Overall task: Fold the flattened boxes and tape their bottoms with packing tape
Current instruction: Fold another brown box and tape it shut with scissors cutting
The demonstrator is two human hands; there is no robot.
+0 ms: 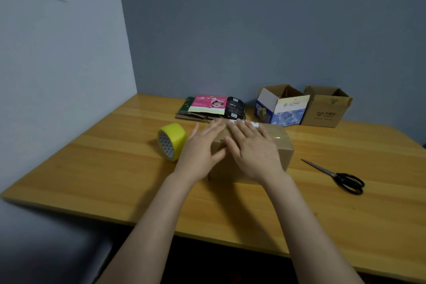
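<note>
A brown cardboard box (pixel 282 145) stands folded in the middle of the wooden table (pixel 92 161), its upturned face shiny with clear tape. My left hand (pixel 202 147) lies flat on the box's left part with straight fingers. My right hand (pixel 251 145) presses flat on the top beside it, fingers spread. A yellow roll of packing tape (pixel 171 139) stands on its edge just left of the box. A stack of flattened boxes (pixel 209 108), the top one pink and black, lies behind the box.
Black-handled scissors (pixel 338 175) lie to the right of the box. Two folded boxes stand at the back right: a blue-and-white one (pixel 281 108) and a brown one (pixel 325 108). Walls close the table's left and far sides.
</note>
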